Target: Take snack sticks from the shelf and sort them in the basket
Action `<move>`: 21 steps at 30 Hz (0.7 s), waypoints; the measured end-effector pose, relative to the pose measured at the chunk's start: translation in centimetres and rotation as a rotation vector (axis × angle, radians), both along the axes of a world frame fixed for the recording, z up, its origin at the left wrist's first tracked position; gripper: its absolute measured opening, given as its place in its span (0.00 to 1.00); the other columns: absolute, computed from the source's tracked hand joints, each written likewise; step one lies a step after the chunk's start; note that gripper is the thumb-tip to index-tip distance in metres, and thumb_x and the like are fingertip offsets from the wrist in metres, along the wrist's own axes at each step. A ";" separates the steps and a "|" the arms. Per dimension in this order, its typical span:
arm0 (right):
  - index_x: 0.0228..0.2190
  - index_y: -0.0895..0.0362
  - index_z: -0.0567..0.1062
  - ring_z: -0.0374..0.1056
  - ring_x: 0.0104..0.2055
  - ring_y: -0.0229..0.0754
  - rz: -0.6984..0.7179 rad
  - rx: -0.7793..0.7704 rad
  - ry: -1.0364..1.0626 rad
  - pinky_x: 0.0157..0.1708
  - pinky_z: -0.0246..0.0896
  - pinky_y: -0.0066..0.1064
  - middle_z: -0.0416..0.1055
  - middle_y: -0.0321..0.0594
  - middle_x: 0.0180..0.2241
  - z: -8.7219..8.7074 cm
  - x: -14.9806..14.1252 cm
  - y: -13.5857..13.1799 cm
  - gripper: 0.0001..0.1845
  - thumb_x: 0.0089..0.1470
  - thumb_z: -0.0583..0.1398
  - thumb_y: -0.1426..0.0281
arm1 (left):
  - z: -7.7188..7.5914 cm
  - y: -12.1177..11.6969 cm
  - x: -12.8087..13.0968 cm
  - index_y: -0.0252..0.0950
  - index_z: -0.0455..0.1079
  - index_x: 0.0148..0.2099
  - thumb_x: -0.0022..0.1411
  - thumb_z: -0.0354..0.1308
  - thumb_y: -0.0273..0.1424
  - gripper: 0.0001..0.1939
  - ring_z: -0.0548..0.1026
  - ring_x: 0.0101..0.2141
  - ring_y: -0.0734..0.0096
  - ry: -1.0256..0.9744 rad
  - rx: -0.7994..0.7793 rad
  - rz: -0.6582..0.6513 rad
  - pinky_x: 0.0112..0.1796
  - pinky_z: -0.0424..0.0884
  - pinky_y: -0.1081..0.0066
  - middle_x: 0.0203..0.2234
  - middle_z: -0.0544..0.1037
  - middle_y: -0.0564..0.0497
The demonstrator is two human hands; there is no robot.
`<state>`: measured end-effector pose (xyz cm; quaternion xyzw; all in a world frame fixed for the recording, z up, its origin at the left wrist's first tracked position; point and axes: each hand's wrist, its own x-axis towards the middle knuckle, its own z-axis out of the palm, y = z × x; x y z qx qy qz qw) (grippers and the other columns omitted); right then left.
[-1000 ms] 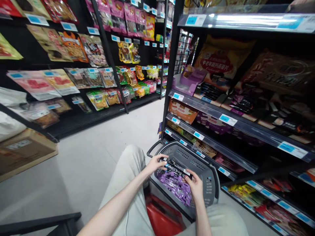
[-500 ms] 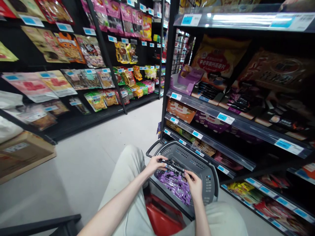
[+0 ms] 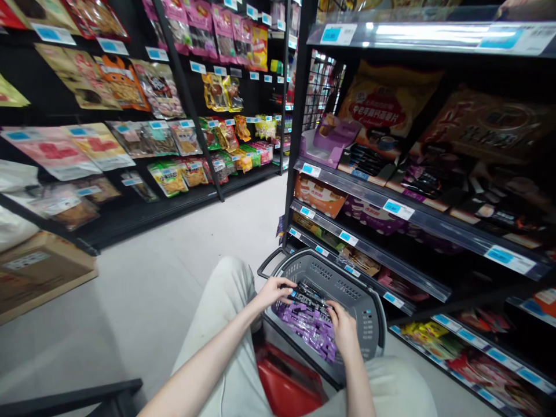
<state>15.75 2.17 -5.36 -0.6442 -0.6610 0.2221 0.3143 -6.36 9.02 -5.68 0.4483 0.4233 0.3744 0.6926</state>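
Observation:
A grey shopping basket [image 3: 369, 341] sits in front of my knees, with both hands inside its opening. My left hand [image 3: 274, 292] has its thumb and fingers closed on the left end of several slim black stick packets [image 3: 309, 298]. At the other end of these packets, the curled fingers of my right hand [image 3: 344, 325] grip them. The packets lie roughly crosswise, side by side between the hands. Right below them, a pile of shiny purple packets [image 3: 308, 333] covers part of the basket's bottom.
A shelf unit [image 3: 365, 188] with snack bags, boxes and more stick packets stands close on the right. Hanging snack bags fill a black rack [image 3: 195, 116] on the left. A cardboard box [image 3: 46, 269] rests on the floor [image 3: 174, 249]. Something red [image 3: 286, 382] is between my legs.
The view has turned slightly right. Both hands have sunk a little with the black stick packets, closer to the purple pile.

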 end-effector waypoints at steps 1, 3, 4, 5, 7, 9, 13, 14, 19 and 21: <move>0.36 0.54 0.69 0.67 0.36 0.39 0.030 0.011 -0.054 0.35 0.58 0.27 0.71 0.39 0.33 -0.1 0.2 0.0 0.14 0.52 0.47 0.67 | 0.1 0.1 -0.2 0.28 0.69 0.35 0.41 0.60 0.31 0.16 0.70 0.26 0.72 -0.001 -0.005 -0.025 0.29 0.72 0.65 0.29 0.70 0.48; 0.36 0.54 0.69 0.67 0.34 0.38 0.072 0.027 -0.153 0.33 0.58 0.26 0.71 0.39 0.32 -0.4 0.4 -0.1 0.15 0.52 0.46 0.69 | 0.2 0.3 -0.6 0.29 0.69 0.34 0.41 0.59 0.31 0.15 0.70 0.25 0.73 0.008 -0.020 -0.073 0.28 0.72 0.66 0.28 0.70 0.49; 0.36 0.54 0.69 0.67 0.33 0.38 0.093 0.028 -0.193 0.32 0.58 0.26 0.71 0.39 0.31 -0.5 0.5 -0.1 0.15 0.53 0.45 0.70 | 0.2 0.3 -0.8 0.29 0.70 0.34 0.41 0.59 0.30 0.15 0.70 0.24 0.73 0.023 -0.034 -0.100 0.27 0.72 0.66 0.26 0.70 0.50; 0.36 0.53 0.70 0.67 0.32 0.38 0.110 0.028 -0.223 0.31 0.58 0.25 0.71 0.39 0.30 -0.5 0.5 -0.1 0.15 0.53 0.45 0.70 | 0.3 0.4 -1.0 0.28 0.70 0.34 0.40 0.59 0.29 0.15 0.70 0.23 0.73 0.045 -0.051 -0.128 0.27 0.72 0.66 0.24 0.70 0.50; 0.34 0.53 0.70 0.67 0.31 0.37 0.123 0.033 -0.251 0.30 0.57 0.25 0.71 0.38 0.28 -0.5 0.5 -0.1 0.15 0.53 0.45 0.71 | 0.4 0.4 -1.2 0.28 0.71 0.33 0.39 0.59 0.28 0.15 0.69 0.22 0.73 0.091 -0.077 -0.157 0.26 0.71 0.68 0.21 0.70 0.51; 0.33 0.54 0.70 0.67 0.30 0.37 0.101 0.062 -0.237 0.30 0.57 0.24 0.70 0.39 0.28 -0.3 0.4 0.0 0.15 0.53 0.45 0.71 | 0.4 0.4 -1.2 0.28 0.72 0.33 0.38 0.59 0.27 0.14 0.69 0.24 0.72 0.107 -0.083 -0.131 0.26 0.71 0.69 0.24 0.72 0.49; 0.31 0.56 0.70 0.66 0.33 0.38 0.072 0.077 -0.196 0.33 0.56 0.26 0.69 0.41 0.29 0.1 0.4 0.2 0.15 0.53 0.45 0.70 | 0.2 0.2 -0.8 0.30 0.73 0.29 0.38 0.58 0.26 0.11 0.70 0.33 0.66 0.078 -0.053 -0.027 0.27 0.71 0.71 0.36 0.71 0.44; 0.31 0.55 0.70 0.66 0.33 0.38 0.086 0.052 -0.192 0.33 0.56 0.26 0.69 0.40 0.29 0.1 0.4 0.2 0.15 0.53 0.45 0.71 | 0.1 0.1 -0.8 0.30 0.73 0.28 0.38 0.58 0.26 0.10 0.70 0.32 0.66 0.089 -0.045 -0.003 0.27 0.71 0.71 0.34 0.72 0.45; 0.31 0.54 0.68 0.66 0.31 0.39 0.126 -0.069 -0.196 0.30 0.55 0.26 0.69 0.40 0.28 -0.2 0.1 0.1 0.13 0.51 0.45 0.73 | -0.6 0.4 -0.9 0.30 0.72 0.27 0.37 0.58 0.24 0.09 0.71 0.23 0.72 0.193 -0.107 0.060 0.29 0.70 0.70 0.19 0.73 0.50; 0.30 0.54 0.67 0.66 0.29 0.39 0.081 -0.082 -0.221 0.27 0.54 0.26 0.69 0.39 0.26 -0.2 -0.1 0.1 0.12 0.51 0.45 0.72 | -0.8 0.6 -1.1 0.30 0.72 0.26 0.36 0.60 0.24 0.09 0.71 0.23 0.71 0.197 -0.160 0.067 0.30 0.70 0.69 0.19 0.73 0.50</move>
